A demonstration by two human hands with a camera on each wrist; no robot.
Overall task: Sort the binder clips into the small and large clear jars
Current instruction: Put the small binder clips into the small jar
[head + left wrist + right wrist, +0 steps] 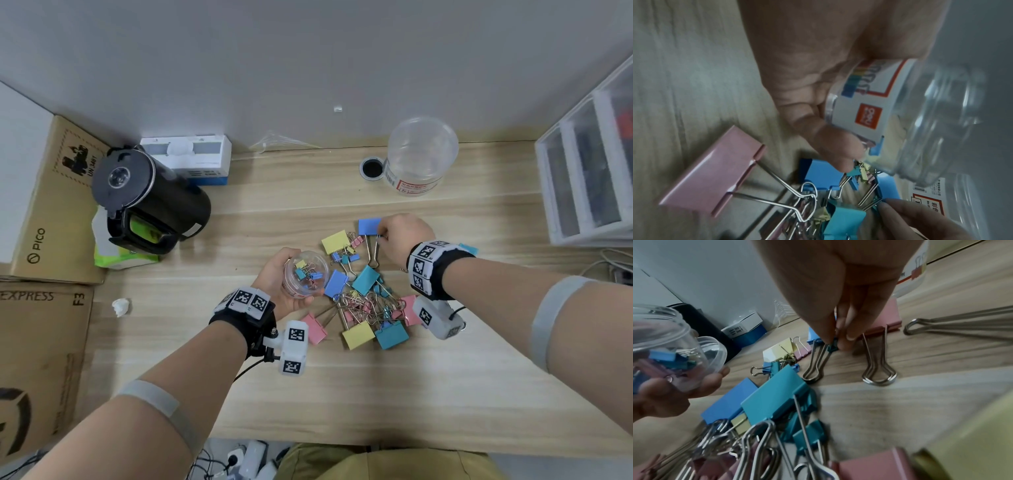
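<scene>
Black wristbands with white marker-tagged camera blocks, grey forearm bands, olive trousers.

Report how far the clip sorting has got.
Done: a few small clips sit in the small jar, held by the left hand. In hand: the right hand pinches a small teal clip. Left: the large jar looks empty, and the mixed pile remains on the desk.
</scene>
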